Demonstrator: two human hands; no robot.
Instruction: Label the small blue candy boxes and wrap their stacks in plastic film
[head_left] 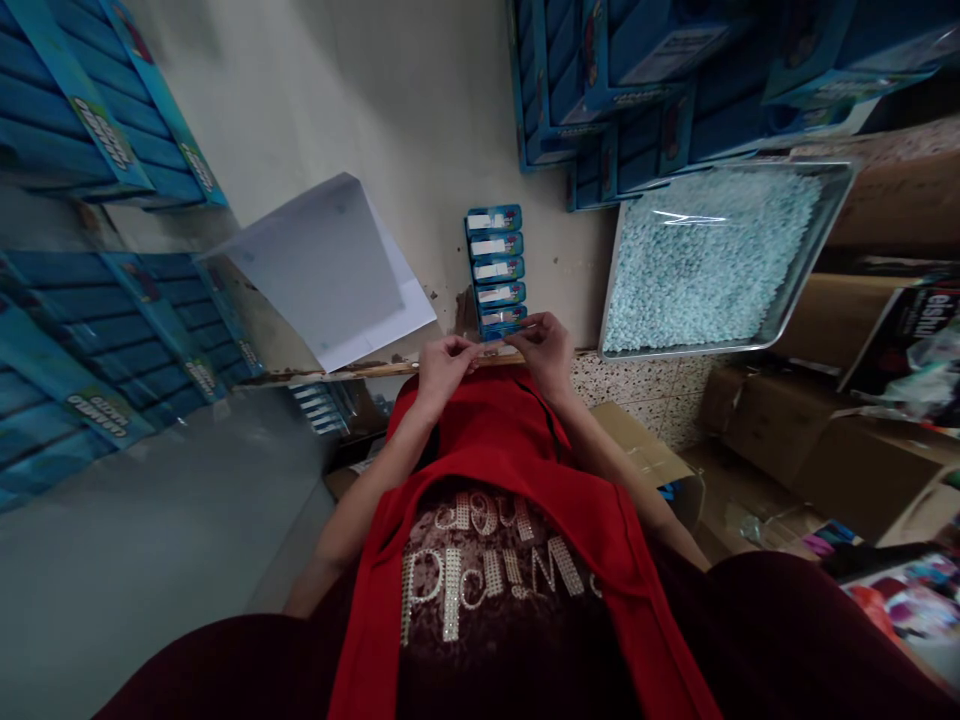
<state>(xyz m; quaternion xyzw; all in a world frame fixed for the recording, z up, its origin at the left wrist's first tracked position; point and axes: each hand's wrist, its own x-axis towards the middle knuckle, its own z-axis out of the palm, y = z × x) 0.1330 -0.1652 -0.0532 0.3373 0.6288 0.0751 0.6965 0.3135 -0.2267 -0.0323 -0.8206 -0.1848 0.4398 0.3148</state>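
At the table's front edge my left hand [444, 366] pinches one end of a small, thin pale strip [491, 346]. My right hand [548, 350] is closed in a pinch at its other end, right by the nearest of the small blue packs. What exactly the strip is, I cannot make out. Several of these small blue packs [496, 269] lie in a row running away from me, each with a white label on top. To the left of my hands lie white paper sheets [322, 265], overlapping at an angle.
A metal tray [607, 300] of pale turquoise pellets [709, 260] sits at the table's right end. Blue display boxes are stacked at the back right [600, 70] and on the left [97, 340]. Cardboard boxes [817, 430] stand on the floor at right.
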